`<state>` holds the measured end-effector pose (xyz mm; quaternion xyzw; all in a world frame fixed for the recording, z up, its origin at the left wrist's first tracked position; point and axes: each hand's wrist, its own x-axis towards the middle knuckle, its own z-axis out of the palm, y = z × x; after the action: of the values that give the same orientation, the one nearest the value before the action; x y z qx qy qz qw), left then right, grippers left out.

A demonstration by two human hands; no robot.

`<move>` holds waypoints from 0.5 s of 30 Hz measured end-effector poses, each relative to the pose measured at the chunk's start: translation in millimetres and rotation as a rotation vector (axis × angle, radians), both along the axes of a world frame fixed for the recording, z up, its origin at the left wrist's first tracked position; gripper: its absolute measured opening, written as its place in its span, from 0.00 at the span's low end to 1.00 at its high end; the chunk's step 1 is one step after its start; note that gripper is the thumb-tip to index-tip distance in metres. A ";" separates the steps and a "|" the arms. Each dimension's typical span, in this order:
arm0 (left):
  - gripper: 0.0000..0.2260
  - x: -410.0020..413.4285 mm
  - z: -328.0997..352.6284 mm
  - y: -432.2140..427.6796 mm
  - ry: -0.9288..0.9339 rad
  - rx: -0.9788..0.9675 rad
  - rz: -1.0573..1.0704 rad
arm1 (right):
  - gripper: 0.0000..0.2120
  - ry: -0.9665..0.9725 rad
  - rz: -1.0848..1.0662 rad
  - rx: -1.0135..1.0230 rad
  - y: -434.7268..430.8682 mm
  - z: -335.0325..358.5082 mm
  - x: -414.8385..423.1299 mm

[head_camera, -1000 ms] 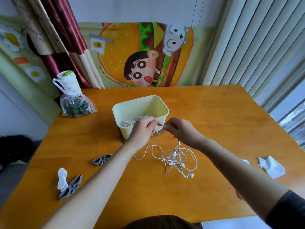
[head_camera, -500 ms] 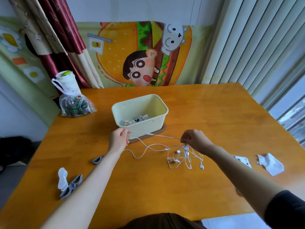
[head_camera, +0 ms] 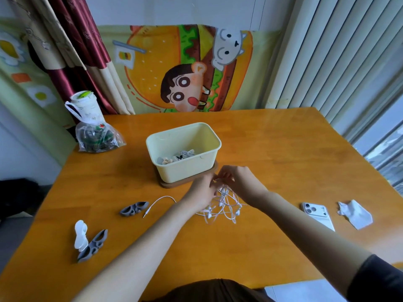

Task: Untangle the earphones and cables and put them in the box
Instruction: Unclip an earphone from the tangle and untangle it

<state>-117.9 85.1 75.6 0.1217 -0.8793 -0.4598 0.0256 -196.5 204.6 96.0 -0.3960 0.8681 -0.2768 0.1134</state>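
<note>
The orange wooden table [head_camera: 283,162] before me bears a brown board [head_camera: 174,184] under the cream box [head_camera: 185,168]. Nearer me than the box lies the white earphone tangle [head_camera: 226,211]. Left of the box are a grey winder [head_camera: 134,208], a white winder [head_camera: 80,234] touching a second grey winder [head_camera: 93,245], and a plastic bag [head_camera: 96,138]. Right of it are a phone [head_camera: 317,215] and crumpled paper [head_camera: 355,214].
</note>
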 end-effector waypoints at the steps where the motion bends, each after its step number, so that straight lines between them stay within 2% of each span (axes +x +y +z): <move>1: 0.09 -0.5 0.8 -1.4 -0.009 -0.029 0.020 | 0.03 -0.008 -0.014 -0.030 1.6 -1.5 -0.5; 3: 0.12 0.2 3.0 -4.8 -0.014 -0.069 0.045 | 0.05 -0.048 -0.023 -0.064 5.8 -6.2 0.1; 6: 0.13 -0.6 5.9 -8.4 0.024 -0.070 0.054 | 0.09 -0.079 0.002 0.008 9.4 -14.1 2.0; 10: 0.14 0.0 11.2 -14.3 0.046 0.009 0.116 | 0.08 -0.114 -0.026 0.048 10.4 -18.8 1.8; 15: 0.15 3.7 13.9 -32.3 0.139 0.105 0.316 | 0.03 -0.135 -0.125 0.042 20.7 -20.4 -11.1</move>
<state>-114.2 52.8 89.5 0.2277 -0.8200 -0.5027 0.1518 -207.7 225.3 75.6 -0.3188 0.8873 -0.2911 0.1625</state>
